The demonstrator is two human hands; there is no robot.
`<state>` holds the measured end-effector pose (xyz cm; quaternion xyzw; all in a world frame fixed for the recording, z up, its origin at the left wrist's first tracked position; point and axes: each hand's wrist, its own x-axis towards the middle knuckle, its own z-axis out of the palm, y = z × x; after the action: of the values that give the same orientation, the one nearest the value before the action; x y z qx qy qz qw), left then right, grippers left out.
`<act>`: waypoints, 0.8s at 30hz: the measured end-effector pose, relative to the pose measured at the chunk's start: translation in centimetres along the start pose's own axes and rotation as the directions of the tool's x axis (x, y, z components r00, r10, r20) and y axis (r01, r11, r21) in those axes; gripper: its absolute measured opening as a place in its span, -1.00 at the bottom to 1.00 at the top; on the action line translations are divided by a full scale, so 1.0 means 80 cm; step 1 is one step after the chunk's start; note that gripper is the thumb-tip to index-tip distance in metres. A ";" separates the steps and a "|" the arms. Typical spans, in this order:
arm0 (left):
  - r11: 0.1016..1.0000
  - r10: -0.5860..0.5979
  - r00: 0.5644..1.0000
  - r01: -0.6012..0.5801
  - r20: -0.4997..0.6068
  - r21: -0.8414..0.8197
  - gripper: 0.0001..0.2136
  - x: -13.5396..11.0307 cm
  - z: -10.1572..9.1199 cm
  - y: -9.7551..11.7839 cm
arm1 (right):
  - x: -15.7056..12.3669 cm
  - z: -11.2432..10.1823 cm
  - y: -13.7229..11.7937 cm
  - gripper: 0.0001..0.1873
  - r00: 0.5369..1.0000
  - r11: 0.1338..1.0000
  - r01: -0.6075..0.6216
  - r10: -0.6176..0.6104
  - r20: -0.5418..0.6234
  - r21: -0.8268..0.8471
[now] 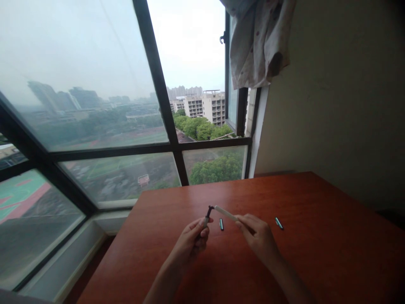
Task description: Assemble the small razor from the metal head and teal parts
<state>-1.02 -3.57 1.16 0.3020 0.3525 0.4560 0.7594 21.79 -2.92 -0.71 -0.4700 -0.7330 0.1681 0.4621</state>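
Above the reddish-brown table (152,245), my left hand (193,238) is closed around a razor handle (207,217). It has a pale grip and a dark, forked top that points up, with no blade head on it. Pinched in the fingers of my right hand (257,234) is a slim pale stick (225,212), whose kind I cannot make out. The stick's far end comes close to the razor handle's top; whether they touch, I cannot tell. A teal and black razor head (221,224) lies on the table between my hands. Another razor head (279,223) lies right of my right hand.
Beyond the table are large windows (175,145) in dark frames, one pane swung open. A light patterned cloth (259,42) hangs at the upper right. A plain wall (332,105) borders the table's right side.
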 end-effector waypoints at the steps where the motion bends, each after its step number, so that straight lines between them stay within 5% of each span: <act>1: 1.000 0.013 1.000 -0.013 0.003 -0.004 -0.70 0.000 0.001 -0.001 | 0.000 0.000 -0.001 -0.70 1.000 1.000 -0.019 0.019 -0.008 0.022; 15: 0.970 0.216 0.969 -0.200 -0.119 0.140 -0.63 0.017 -0.010 -0.016 | -0.001 0.005 -0.017 -0.60 0.988 0.989 -0.072 0.054 0.142 0.127; 24: 0.937 0.254 0.966 -0.235 -0.042 0.260 -0.65 0.015 -0.014 -0.016 | 0.000 0.001 -0.009 -0.62 0.995 0.995 -0.068 0.064 0.071 0.066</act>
<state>-0.88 -2.82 -0.80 0.4204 0.3959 0.5092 0.6382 21.32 -3.23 -0.27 -0.4717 -0.7264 0.2245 0.4466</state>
